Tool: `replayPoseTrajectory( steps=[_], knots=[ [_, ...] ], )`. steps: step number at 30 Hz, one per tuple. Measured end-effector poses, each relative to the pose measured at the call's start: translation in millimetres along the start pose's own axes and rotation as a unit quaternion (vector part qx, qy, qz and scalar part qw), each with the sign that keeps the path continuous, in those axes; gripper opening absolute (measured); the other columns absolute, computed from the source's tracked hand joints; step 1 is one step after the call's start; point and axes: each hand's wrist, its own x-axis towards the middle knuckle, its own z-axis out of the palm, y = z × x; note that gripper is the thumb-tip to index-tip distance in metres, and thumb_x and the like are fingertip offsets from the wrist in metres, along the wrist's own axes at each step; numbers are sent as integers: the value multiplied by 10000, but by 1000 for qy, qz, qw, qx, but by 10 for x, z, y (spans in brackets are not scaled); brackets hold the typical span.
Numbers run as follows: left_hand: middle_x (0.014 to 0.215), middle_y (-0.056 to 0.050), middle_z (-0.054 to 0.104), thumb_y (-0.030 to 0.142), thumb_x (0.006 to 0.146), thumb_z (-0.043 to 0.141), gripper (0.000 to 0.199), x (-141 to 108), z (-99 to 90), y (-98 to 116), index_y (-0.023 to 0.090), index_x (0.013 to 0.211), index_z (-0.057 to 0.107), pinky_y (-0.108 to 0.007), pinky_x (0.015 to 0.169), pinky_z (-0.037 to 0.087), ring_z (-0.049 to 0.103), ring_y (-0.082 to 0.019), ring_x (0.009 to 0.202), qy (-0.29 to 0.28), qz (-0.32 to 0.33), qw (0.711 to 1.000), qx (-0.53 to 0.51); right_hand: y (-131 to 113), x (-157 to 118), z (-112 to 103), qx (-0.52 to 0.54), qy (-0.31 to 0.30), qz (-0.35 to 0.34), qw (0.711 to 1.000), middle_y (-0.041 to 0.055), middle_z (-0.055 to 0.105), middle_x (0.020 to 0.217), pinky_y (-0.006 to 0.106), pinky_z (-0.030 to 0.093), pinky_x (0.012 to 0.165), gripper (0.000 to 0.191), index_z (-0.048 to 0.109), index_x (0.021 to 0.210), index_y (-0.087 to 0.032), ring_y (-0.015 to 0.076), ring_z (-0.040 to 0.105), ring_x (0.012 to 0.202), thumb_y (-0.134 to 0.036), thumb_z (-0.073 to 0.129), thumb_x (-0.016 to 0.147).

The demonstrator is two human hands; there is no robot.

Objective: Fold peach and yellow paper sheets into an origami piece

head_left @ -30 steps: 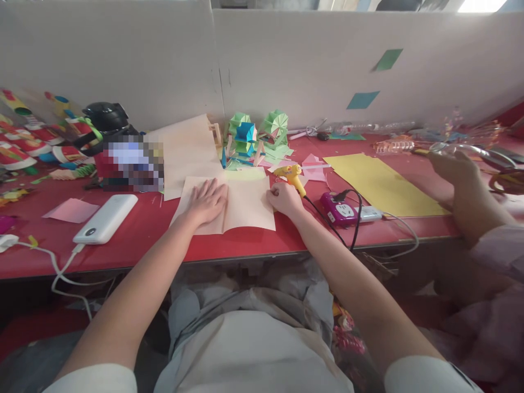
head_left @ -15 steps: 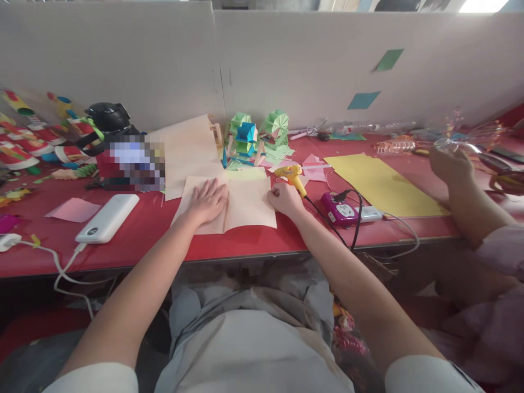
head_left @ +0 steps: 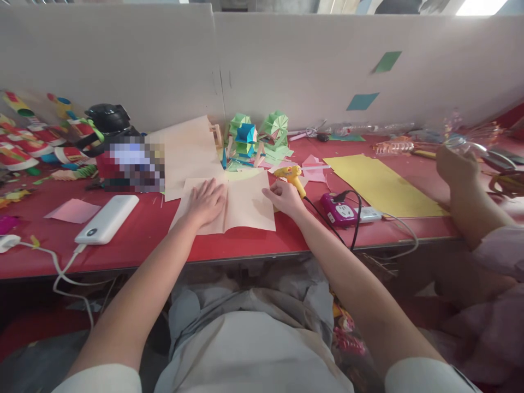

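Observation:
A pale peach sheet of paper [head_left: 250, 204] with an upright crease down its middle lies before me on the red table. My left hand [head_left: 208, 202] rests flat on its left half, fingers stretched out. At the right edge of the sheet, my right hand [head_left: 285, 197] has its fingers curled and its thumb on the paper, pinching the edge. Just behind that hand lies a yellow hot glue gun [head_left: 291, 174], its black cord running toward the front. A larger peach sheet [head_left: 192, 155] sits behind the creased one, beside green and blue folded-paper models [head_left: 246, 139].
A white power bank [head_left: 108, 219] lies on the left, near a pink paper piece [head_left: 72, 210]. Right of me are a purple power strip [head_left: 338, 209] and yellow paper [head_left: 372, 183]. Another person's hand [head_left: 457, 166] holds a clear plastic item at far right. A partition [head_left: 286, 65] stands behind.
My right hand has shifted slightly left onto the paper's edge, its thumb reaching further over the sheet. My left hand stays flat in nearly the same place.

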Motion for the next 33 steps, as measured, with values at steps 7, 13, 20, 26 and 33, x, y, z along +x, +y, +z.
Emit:
replayPoseTrajectory(
  steps=[7, 13, 20, 26, 33],
  knots=[
    [1641, -55, 163, 431, 991, 166, 570, 14, -64, 35, 254, 1490, 378, -596, 1188, 137, 128, -303, 1511, 28, -16, 999, 4, 71, 25, 46, 26, -33, 8, 999, 13, 641, 617, 254, 371, 553, 187, 608, 771, -174, 139, 553, 558, -357, 599, 807],
    [1610, -47, 268, 378, 996, 187, 542, -28, -80, 75, 235, 1452, 443, -548, 1199, 152, 211, -268, 1493, 25, 27, 999, -10, 75, 64, 38, 21, 4, 27, 999, 23, 659, 652, 261, 401, 612, 158, 628, 758, -171, 148, 580, 621, -314, 598, 817],
    [1624, -50, 216, 429, 1002, 144, 581, -26, -46, 43, 234, 1510, 347, -561, 1196, 134, 169, -273, 1504, -7, 39, 999, -18, 22, 44, 20, 39, 9, 17, 999, 33, 622, 611, 264, 363, 550, 367, 606, 667, -171, 150, 546, 588, -518, 617, 787],
    [1625, -52, 215, 403, 1002, 140, 583, -6, -26, 38, 202, 1509, 348, -570, 1195, 136, 161, -281, 1505, 0, 35, 999, 0, 97, 63, 59, 27, -9, 12, 1000, 15, 600, 584, 250, 349, 527, 249, 586, 655, -175, 136, 522, 563, -398, 612, 763],
    [1629, -32, 191, 418, 999, 117, 595, -15, -16, 34, 221, 1523, 318, -592, 1196, 113, 148, -277, 1509, -8, 31, 999, 1, 57, 41, 41, 1, -25, 20, 999, 12, 598, 574, 258, 376, 547, 168, 569, 619, -176, 132, 516, 548, -294, 573, 739]
  ],
)
